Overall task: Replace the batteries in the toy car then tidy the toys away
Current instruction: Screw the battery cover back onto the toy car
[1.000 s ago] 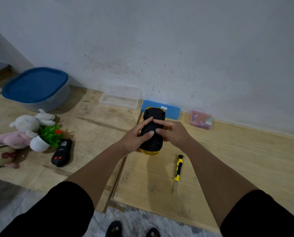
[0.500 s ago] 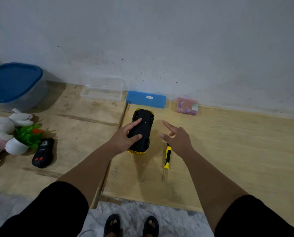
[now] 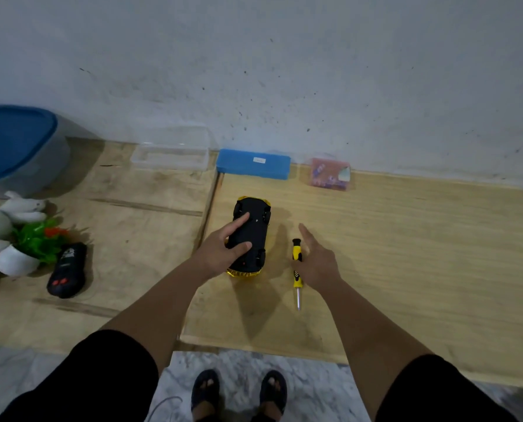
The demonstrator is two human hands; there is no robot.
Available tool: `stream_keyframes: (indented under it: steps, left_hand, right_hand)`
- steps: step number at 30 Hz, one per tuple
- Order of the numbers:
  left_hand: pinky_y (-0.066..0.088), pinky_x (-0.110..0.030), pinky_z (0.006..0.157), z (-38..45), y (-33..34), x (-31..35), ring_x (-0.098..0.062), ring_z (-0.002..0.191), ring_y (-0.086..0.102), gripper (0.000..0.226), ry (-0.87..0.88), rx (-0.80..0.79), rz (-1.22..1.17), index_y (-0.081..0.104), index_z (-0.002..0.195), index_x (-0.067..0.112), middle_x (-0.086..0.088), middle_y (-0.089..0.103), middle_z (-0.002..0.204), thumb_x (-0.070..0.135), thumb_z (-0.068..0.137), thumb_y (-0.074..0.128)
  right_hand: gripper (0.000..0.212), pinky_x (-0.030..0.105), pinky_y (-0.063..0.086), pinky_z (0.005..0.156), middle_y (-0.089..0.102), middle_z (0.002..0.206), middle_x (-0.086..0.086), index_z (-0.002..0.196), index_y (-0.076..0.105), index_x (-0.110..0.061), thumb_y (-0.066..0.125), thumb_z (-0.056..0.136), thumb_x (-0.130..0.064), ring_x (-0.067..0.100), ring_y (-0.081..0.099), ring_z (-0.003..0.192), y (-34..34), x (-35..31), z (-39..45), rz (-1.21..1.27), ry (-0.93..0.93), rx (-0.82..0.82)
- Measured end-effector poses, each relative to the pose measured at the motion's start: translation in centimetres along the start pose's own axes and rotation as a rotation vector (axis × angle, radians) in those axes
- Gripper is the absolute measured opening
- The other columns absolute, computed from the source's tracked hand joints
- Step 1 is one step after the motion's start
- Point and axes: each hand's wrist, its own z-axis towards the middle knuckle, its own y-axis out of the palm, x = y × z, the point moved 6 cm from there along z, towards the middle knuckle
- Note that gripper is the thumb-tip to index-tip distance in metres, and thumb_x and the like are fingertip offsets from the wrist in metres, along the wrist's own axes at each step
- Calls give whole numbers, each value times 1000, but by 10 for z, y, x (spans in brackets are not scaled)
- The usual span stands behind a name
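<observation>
Upside down on the wooden board (image 3: pixel 406 254), the toy car (image 3: pixel 249 236) is gripped by the left hand (image 3: pixel 220 254). Just beside it, the right hand (image 3: pixel 316 263) hovers open-fingered over the screwdriver (image 3: pixel 296 263). By the wall sit a clear box (image 3: pixel 170 152), blue case (image 3: pixel 253 163), pink box (image 3: pixel 330 175) and blue-lidded tub (image 3: pixel 16 147); contents unclear.

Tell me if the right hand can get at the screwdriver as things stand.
Probably yes. The right hand is open and right beside the screwdriver, which lies flat on the wooden board with nothing over it. The toy car, held by the left hand, sits clear of it.
</observation>
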Motion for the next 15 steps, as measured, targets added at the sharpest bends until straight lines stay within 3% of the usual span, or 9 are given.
stream_keyframes:
  steps: [2,5,9,15]
  left_hand:
    - [49,-28,95,1,-2,0,-13,113,55,59,-7,0,-2,38,138,45,7,49,132,17,92,60]
    - [48,-32,98,2,-5,3,-15,113,55,59,-13,2,-5,37,139,45,6,49,132,17,92,60]
    - [47,-35,101,4,-7,10,-16,115,54,60,-13,15,8,36,139,46,5,49,132,18,92,61]
    - [45,-38,103,2,-7,19,-16,119,53,63,18,2,25,33,139,49,5,50,136,21,90,62]
  right_hand:
    - [82,30,49,82,70,88,8,150,10,-29,61,87,-19,25,63,89,-13,-8,3,95,30,66]
    - [82,20,41,74,69,88,3,150,11,-21,62,87,-15,20,63,86,-44,-35,11,293,-9,193]
    - [82,22,51,71,58,82,1,147,14,-38,60,87,-6,10,56,67,-78,-83,14,414,-231,294]
    - [79,30,53,81,51,82,-3,147,13,-38,55,90,-2,8,55,70,-88,-124,10,399,-356,355]
